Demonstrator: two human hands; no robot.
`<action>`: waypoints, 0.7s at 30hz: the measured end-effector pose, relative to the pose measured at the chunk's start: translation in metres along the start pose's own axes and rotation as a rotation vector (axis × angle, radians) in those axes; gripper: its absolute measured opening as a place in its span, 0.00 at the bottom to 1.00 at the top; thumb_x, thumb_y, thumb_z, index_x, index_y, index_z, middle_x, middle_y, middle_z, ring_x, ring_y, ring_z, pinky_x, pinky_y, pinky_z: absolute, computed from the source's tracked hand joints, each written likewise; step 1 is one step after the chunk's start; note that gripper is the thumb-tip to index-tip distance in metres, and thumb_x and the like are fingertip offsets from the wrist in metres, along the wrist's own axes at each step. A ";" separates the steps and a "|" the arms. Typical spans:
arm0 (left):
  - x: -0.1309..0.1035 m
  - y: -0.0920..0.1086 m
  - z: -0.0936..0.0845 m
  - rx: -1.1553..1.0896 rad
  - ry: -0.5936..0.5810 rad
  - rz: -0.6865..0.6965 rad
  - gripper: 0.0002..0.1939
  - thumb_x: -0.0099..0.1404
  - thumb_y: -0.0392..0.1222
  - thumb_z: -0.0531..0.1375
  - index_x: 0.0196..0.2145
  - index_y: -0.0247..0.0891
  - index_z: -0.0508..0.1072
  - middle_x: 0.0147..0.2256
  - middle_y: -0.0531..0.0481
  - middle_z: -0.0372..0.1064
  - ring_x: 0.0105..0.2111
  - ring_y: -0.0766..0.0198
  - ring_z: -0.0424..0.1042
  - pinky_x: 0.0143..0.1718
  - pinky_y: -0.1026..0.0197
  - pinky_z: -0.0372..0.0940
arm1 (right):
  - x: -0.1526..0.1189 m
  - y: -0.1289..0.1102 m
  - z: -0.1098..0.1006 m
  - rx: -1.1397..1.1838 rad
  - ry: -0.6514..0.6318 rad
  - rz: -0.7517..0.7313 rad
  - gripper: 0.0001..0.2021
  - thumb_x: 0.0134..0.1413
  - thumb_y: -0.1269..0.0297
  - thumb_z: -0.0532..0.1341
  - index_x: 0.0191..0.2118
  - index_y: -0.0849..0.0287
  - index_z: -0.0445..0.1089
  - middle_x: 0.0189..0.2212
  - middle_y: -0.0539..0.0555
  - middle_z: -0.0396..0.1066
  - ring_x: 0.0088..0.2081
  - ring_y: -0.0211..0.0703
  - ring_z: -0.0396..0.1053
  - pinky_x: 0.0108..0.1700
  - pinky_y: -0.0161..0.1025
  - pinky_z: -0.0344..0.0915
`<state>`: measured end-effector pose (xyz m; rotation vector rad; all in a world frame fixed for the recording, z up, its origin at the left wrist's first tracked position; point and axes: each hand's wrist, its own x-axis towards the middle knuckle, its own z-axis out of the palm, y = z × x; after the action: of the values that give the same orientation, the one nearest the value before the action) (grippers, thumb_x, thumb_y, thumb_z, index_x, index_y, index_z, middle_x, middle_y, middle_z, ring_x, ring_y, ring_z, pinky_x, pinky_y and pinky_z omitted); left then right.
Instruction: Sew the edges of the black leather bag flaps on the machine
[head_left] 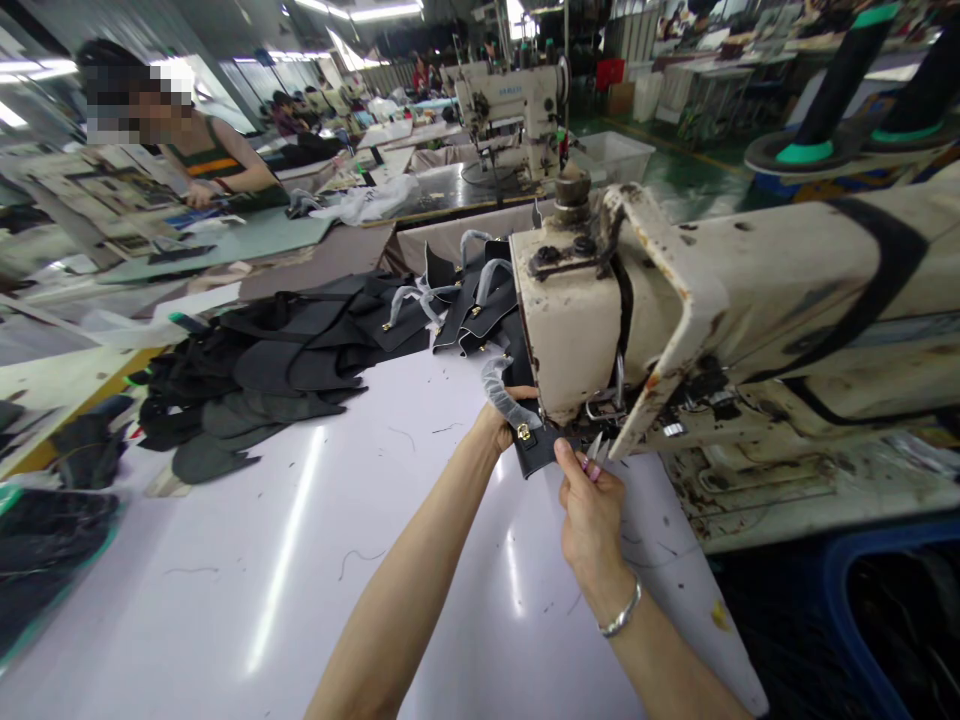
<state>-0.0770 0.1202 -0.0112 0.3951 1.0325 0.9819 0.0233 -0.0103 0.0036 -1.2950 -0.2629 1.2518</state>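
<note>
Under the head of a worn cream sewing machine [574, 330] lies a black bag panel [534, 458]. It has a gold metal fitting and a handle wrapped in clear plastic [498, 388]. My left hand [511, 420] grips the panel from the left, fingers partly hidden by the wrapped handle. At the panel's right edge, my right hand [592, 505] pinches it between thumb and fingers. Small thread snips [592, 464] with pink handles are tucked in that same hand, blades pointing up beside the machine. The needle area is mostly hidden by the machine head.
Several black panels with wrapped handles [476, 300] lie behind the work, beside a heap of black cut pieces [277, 350]. Loose threads dot the white tabletop [300, 580]. Thread cones [825, 110] stand back right. A co-worker [217, 160] sits at far left.
</note>
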 end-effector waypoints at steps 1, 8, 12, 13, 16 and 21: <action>0.000 0.001 0.000 -0.004 0.005 0.000 0.04 0.55 0.27 0.63 0.28 0.29 0.80 0.28 0.39 0.80 0.28 0.53 0.82 0.36 0.53 0.79 | 0.000 0.001 0.001 -0.010 0.000 -0.003 0.34 0.40 0.45 0.76 0.21 0.52 0.47 0.18 0.40 0.44 0.21 0.31 0.41 0.21 0.35 0.41; -0.001 0.004 -0.004 -0.022 0.035 0.023 0.05 0.56 0.27 0.63 0.30 0.30 0.79 0.27 0.42 0.80 0.24 0.57 0.79 0.33 0.56 0.79 | 0.004 0.005 0.008 -0.075 0.045 -0.086 0.32 0.44 0.42 0.73 0.21 0.52 0.48 0.19 0.41 0.44 0.23 0.33 0.42 0.22 0.35 0.43; -0.005 0.002 -0.009 -0.036 0.067 0.045 0.04 0.56 0.29 0.64 0.31 0.30 0.78 0.27 0.43 0.80 0.22 0.59 0.78 0.31 0.58 0.78 | 0.005 0.006 0.010 -0.043 0.073 -0.081 0.30 0.43 0.46 0.73 0.21 0.53 0.51 0.20 0.42 0.47 0.24 0.33 0.43 0.23 0.35 0.44; -0.007 0.001 -0.010 -0.041 0.075 0.047 0.03 0.56 0.29 0.64 0.31 0.30 0.78 0.27 0.43 0.80 0.23 0.59 0.78 0.32 0.57 0.78 | 0.005 0.007 0.011 -0.038 0.080 -0.079 0.29 0.43 0.46 0.73 0.21 0.53 0.51 0.20 0.43 0.48 0.24 0.33 0.43 0.23 0.35 0.44; -0.016 -0.005 -0.016 -0.058 0.101 0.061 0.04 0.56 0.31 0.65 0.32 0.31 0.78 0.29 0.43 0.80 0.24 0.59 0.79 0.34 0.56 0.78 | 0.004 0.008 0.011 -0.038 0.093 -0.076 0.29 0.43 0.47 0.73 0.20 0.53 0.51 0.19 0.43 0.49 0.24 0.34 0.44 0.23 0.36 0.44; -0.052 -0.027 -0.020 -0.124 0.246 0.168 0.04 0.56 0.33 0.67 0.30 0.33 0.75 0.27 0.47 0.78 0.25 0.61 0.77 0.34 0.60 0.76 | 0.005 0.004 0.005 -0.066 0.064 -0.119 0.26 0.44 0.50 0.72 0.20 0.53 0.53 0.19 0.44 0.52 0.24 0.35 0.48 0.25 0.36 0.49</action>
<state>-0.0890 0.0590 -0.0118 0.2660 1.1655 1.2620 0.0192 -0.0048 -0.0006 -1.3538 -0.3332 1.1073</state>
